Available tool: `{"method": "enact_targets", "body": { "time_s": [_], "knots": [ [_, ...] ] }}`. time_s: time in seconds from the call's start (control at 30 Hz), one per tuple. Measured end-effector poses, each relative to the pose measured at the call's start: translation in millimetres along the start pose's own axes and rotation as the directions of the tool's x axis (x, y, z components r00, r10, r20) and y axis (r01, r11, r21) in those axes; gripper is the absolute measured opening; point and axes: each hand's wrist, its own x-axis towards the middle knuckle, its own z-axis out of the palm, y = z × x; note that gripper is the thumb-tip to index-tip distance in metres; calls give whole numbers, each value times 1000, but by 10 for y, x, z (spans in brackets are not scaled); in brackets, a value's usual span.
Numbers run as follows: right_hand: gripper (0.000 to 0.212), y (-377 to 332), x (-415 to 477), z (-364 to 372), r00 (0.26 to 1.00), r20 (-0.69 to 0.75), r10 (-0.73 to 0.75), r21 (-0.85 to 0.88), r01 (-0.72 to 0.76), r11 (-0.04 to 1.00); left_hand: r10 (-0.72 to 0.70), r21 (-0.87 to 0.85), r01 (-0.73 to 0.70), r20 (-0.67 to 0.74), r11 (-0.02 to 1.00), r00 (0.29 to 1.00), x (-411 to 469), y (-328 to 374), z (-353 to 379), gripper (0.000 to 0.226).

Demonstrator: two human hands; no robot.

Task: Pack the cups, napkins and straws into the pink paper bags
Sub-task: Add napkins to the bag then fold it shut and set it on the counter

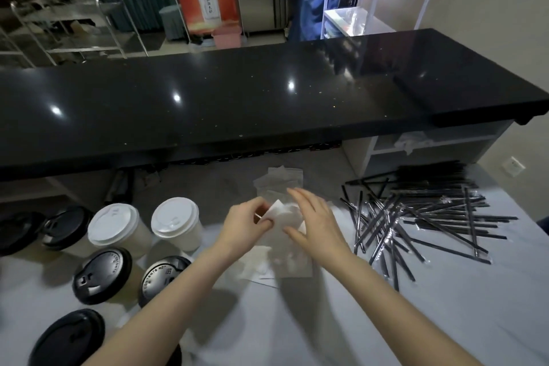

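Currently napkin step: left hand point(246, 224) pinches one napkin point(277, 209) up off the pile point(292, 258) on the table point(386, 321), between cups point(175, 224) and straws point(416, 217), right hand point(315, 217) flat, fingers straight, over the pile; next probably needs separating it cleanly, then a pink bag to drop it into.

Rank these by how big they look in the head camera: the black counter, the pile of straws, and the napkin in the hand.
1. black counter, by far the largest
2. pile of straws
3. napkin, pinched by the left hand, clearly the smallest
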Motion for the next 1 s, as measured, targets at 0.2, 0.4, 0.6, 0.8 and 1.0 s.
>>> {"method": "enact_targets", "body": {
  "time_s": [0.2, 0.4, 0.6, 0.8, 1.0],
  "knots": [
    [15, -868, 387, -111, 991, 64, -116, 63, 112, 992, 95, -25, -103, -215, 994, 972, -463, -44, -813, 13],
    [7, -2200, 494, 262, 980, 39, -193, 340, 168, 925, 43, -131, -111, -437, 985, 898, -1230, -547, -1885, 27],
    [19, -3673, 456, 1047, 933, 102, -346, 396, 282, 874, -3, -90, -60, -578, 994, 816, -2134, -1497, -3039, 24],
    [24, -5123, 475, 1845, 862, 88, -500, 360, 440, 823, 50, 31, -39, -598, 999, 800, -2850, -2308, -4084, 13],
    [15, -5912, 718, 2278, 835, 93, -542, 330, 487, 808, 69, 79, -20, -686, 997, 725, -3095, -2864, -4785, 17]
  ]
}}
